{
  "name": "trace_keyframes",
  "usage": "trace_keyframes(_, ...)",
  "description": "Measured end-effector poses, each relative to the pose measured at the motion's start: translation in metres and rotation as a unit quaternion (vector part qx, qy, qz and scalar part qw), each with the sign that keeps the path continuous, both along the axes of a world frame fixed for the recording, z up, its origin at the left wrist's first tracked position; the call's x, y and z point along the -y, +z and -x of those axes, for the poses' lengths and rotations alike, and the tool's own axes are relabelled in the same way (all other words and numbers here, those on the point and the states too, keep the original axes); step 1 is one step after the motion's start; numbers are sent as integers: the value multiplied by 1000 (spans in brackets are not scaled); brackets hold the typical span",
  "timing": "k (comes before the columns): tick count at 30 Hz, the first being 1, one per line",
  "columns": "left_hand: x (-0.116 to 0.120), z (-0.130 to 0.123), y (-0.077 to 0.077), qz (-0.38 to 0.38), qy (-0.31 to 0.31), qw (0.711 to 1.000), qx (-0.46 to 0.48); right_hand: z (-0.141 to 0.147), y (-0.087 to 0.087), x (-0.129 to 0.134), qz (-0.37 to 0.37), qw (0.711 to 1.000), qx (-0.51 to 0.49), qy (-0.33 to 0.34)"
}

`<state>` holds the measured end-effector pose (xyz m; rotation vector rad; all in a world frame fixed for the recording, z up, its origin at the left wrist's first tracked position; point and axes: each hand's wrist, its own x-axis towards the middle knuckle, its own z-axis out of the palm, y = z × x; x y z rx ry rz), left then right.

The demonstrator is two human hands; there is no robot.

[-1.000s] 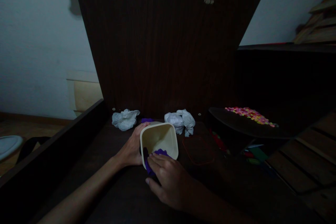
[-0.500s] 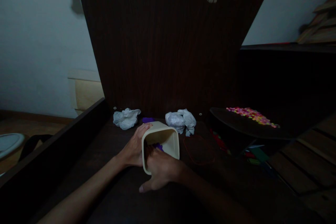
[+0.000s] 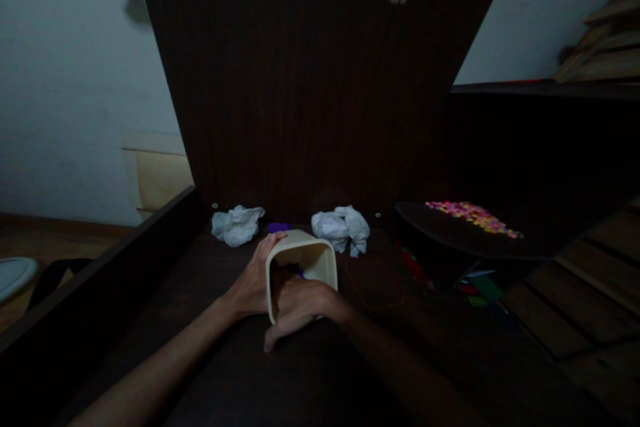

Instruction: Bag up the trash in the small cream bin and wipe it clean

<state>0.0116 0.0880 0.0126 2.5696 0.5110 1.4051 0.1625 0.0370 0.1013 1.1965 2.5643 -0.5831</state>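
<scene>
A cream plastic container [image 3: 323,265] lies tipped on the dark wooden surface, its mouth facing me. My left hand [image 3: 254,280] is closed around its left side, fingers over the upper wall. Reaching in through the mouth is my right hand [image 3: 300,300], with the thumb stretched out below the rim. Its fingertips are lost in the dark inside, close to a small purple piece [image 3: 299,272] of which little shows. Behind the container lies another purple thing [image 3: 279,227], partly hidden.
Crumpled whitish plastic bags [image 3: 237,225] [image 3: 341,228] lie along the tall dark panel [image 3: 300,80]. A thin reddish rectangular outline [image 3: 375,282] is right of the container. Small pink and yellow pieces [image 3: 473,217] cover part of a rounded shelf [image 3: 425,223]. A raised side board [image 3: 100,263] runs along the left.
My right hand has gone deeper into the container, and less of the purple piece shows. My left hand keeps its hold. The whole view has shifted slightly.
</scene>
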Motion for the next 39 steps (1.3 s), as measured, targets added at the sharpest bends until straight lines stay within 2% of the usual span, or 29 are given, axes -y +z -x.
trace_keyframes(3, 0, -1, 0, -20, 2, 1000, 2, 1, -2, 2, -1, 1000, 6, -7)
trace_keyframes(8, -3, -1, 1, -59, 9, 998, 6, 0, -1, 3, 41, 999, 14, 9)
trace_keyframes(14, -4, -1, 3, -51, 18, 999, -1, -9, 6, 18, 6, 995, -94, 27)
trace_keyframes(16, -5, 1, 2, -48, 20, 999, -6, -12, 7, 27, -1, 995, -102, 19)
trace_keyframes(28, -8, 8, 3, -43, -3, 999, -23, -36, 18, 76, -16, 996, -77, 34)
trace_keyframes(39, -10, 5, 4, -46, -16, 999, -13, -48, 29, 79, -19, 999, -18, -30)
